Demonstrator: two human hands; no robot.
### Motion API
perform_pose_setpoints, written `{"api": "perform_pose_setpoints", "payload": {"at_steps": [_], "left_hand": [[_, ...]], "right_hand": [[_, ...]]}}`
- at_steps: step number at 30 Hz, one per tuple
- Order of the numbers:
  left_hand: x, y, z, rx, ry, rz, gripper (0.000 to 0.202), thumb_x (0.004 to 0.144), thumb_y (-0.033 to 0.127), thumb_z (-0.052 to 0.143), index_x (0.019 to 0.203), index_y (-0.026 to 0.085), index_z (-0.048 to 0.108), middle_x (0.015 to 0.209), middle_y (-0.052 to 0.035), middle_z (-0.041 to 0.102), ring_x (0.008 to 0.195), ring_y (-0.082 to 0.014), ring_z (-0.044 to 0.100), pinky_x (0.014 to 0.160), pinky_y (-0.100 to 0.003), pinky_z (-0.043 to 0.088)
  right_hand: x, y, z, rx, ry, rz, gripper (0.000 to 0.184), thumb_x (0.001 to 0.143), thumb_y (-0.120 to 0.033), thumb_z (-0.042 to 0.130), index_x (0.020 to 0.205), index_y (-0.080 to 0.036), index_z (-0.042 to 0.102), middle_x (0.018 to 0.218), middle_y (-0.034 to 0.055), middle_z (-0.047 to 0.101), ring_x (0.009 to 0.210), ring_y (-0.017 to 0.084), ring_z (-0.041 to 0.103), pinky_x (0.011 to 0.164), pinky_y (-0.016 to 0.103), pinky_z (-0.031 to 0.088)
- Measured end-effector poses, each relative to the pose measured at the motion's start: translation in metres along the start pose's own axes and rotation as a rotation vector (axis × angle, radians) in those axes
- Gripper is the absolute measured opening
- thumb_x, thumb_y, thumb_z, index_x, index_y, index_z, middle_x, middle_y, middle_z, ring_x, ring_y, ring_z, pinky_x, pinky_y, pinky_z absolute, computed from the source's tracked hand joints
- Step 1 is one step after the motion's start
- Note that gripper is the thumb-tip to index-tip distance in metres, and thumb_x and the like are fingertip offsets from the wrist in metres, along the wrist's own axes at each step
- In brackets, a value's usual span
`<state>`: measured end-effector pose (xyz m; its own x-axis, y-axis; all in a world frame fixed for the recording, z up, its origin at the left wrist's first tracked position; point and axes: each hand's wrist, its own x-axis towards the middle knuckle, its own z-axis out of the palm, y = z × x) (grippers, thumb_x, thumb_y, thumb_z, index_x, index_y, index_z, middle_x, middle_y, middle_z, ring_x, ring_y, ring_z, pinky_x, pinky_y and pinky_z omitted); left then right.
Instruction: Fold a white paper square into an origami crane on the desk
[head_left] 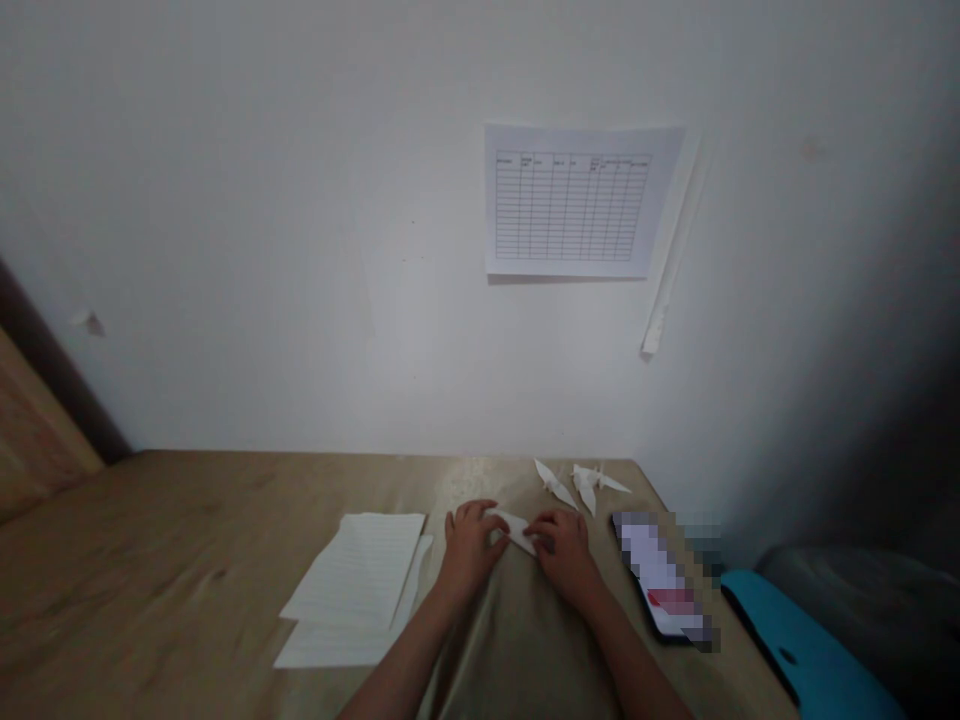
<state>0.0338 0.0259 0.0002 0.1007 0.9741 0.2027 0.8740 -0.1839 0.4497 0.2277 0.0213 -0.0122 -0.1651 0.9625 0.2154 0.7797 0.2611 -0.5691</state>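
From where I stand, both hands meet low over the surface [225,580], just in front of the person, on a small white folded paper [519,533]. The left hand [476,540] has its fingers curled over the far-left end, thumb tucked in near them; the right hand [561,548] seems to pinch the other end between thumb and bent fingers. Held from both ends, the paper is probably kept from turning, and its middle stays in plain sight between them. I can't tell how hard either one presses, or whether the paper lies flat underneath.

The lined sheets [360,572] lie overlapping beside the left forearm, near enough, I'd say, to be taken without leaning. Beyond the right hand, by the back edge, sit pointed white figures [555,486], winged and folded; I suppose they are put there to be out of the way of the elbows and sheets. The phone [664,580] lies to the right of the right hand, its screen lit and facing up, which would let the person glance at it with both hands busy.
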Motion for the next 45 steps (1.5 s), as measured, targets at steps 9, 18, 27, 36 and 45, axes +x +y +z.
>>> {"api": "perform_pose_setpoints", "payload": {"at_steps": [9,18,27,36,45], "left_hand": [[-0.006,0.01,-0.004,0.039,-0.048,0.003,0.015,0.089,0.039,0.068,0.098,0.041,0.08,0.141,0.0012,0.064,0.139,-0.0325,0.043,0.119,-0.07,0.012],[-0.009,0.011,-0.004,0.073,-0.137,-0.001,0.046,0.084,0.059,0.066,0.127,0.042,0.068,0.154,-0.0047,0.051,0.146,-0.0363,0.035,0.118,-0.074,0.007],[-0.008,0.003,0.003,0.077,-0.184,0.033,0.05,0.087,0.025,0.056,0.13,0.049,0.063,0.16,0.0018,0.043,0.149,-0.0339,0.031,0.116,-0.077,0.003],[-0.004,0.002,-0.004,0.039,-0.066,0.019,0.037,0.089,0.016,0.056,0.1,0.044,0.078,0.148,0.0011,0.055,0.142,-0.0292,0.041,0.119,-0.072,0.004],[-0.009,-0.002,-0.013,-0.01,-0.157,0.124,0.029,0.076,0.036,0.078,0.104,0.039,0.076,0.142,-0.0026,0.06,0.138,-0.0329,0.044,0.115,-0.078,0.005]], "right_hand": [[0.003,0.008,0.004,0.06,0.032,0.018,0.03,0.087,-0.018,0.054,0.097,-0.031,0.079,0.106,0.0035,0.073,0.119,0.025,0.056,0.118,0.05,0.017],[0.003,0.007,0.005,0.146,0.002,-0.017,0.034,0.079,-0.012,0.057,0.099,-0.029,0.078,0.106,0.0048,0.075,0.119,0.027,0.058,0.121,0.056,0.009],[0.006,0.015,0.006,0.078,0.079,-0.124,0.045,0.077,-0.006,0.054,0.108,-0.03,0.077,0.128,0.0031,0.069,0.128,0.025,0.052,0.116,0.046,0.029],[0.007,0.014,0.004,0.034,-0.086,-0.199,0.03,0.083,-0.016,0.068,0.103,-0.036,0.078,0.122,-0.0002,0.074,0.136,0.027,0.049,0.122,0.057,0.012],[0.002,0.012,-0.002,-0.045,-0.096,-0.26,0.023,0.085,-0.024,0.073,0.102,-0.04,0.078,0.125,-0.0014,0.072,0.134,0.026,0.05,0.12,0.055,0.018]]}}
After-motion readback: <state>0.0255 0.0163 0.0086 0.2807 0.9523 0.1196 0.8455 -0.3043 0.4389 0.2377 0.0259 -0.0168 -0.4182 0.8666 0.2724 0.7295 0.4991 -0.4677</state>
